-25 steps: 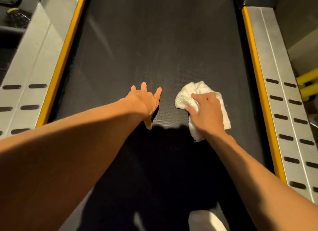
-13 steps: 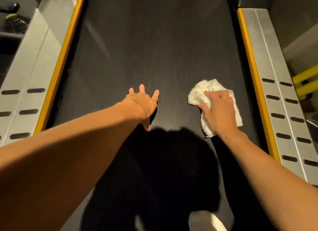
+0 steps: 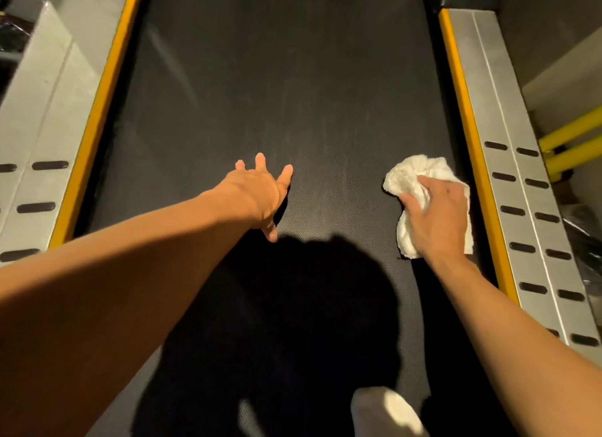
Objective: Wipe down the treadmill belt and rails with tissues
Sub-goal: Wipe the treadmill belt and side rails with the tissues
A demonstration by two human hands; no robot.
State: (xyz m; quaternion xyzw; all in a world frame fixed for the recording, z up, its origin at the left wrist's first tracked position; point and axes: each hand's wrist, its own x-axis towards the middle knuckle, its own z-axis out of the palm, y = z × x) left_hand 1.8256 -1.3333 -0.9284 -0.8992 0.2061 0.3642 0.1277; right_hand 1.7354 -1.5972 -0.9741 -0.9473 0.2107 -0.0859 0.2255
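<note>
Foreground: pale blurred shape at the bottom edge, can't tell what it is; big dark shadow on the near belt. Change over the last second: right hand has slid the tissue wad sideways from about mid-belt out to the right margin, and the wad's outer edge now sits just beside the right yellow strip, not on it. Reads as one lateral wipe stroke ending at the belt edge. My guess is this band is covered on the right half, with the left half, the far belt and both rails still to do. Left hand hasn't shifted: planted left of belt centre, fingers spread and straight, holding nothing, looks like a brace. Right hand is palm-down on the wad, fingers curled over it and thumb tucked into the left side, pressing it to the belt. Both arms are stretched forward. Farther out, faint pale streaks show on the far belt. The right rail and left rail are untouched by either hand.
</note>
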